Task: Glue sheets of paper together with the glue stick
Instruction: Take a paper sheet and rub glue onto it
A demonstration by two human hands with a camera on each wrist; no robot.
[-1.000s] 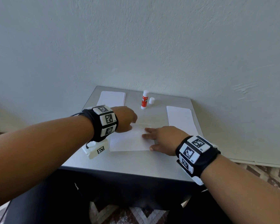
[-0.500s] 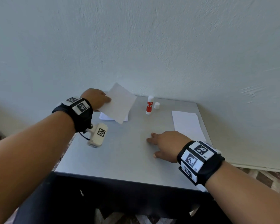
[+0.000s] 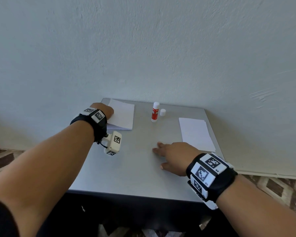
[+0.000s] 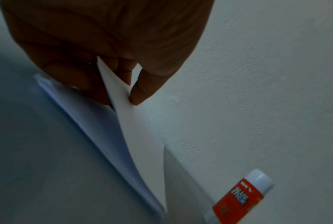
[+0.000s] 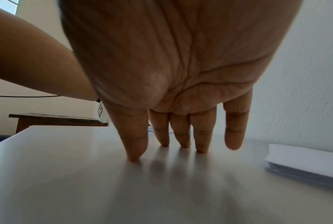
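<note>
Table (image 3: pixel 137 175), grey top, against a pale wall. Left hand (image 3: pixel 102 109) at the far-left corner pinches the edge of a white sheet (image 3: pixel 122 115) between thumb and fingers (image 4: pixel 142 89); the sheet lies over a small paper pile (image 4: pixel 96 121) there (its gripped edge is lifted off the pile, per the left wrist view). Right hand (image 3: pixel 175 155) sits mid-table w/ fingers (image 5: pixel 135 145) straight and spread, tips touching the bare surface, holding nothing. Glue stick (image 3: pixel 155 112) stands upright near the far edge, red label, its white cap (image 3: pixel 162 112) just beside it. Second paper stack (image 3: pixel 196 133) lies flat on the right side, near the right hand but apart from it.
</note>
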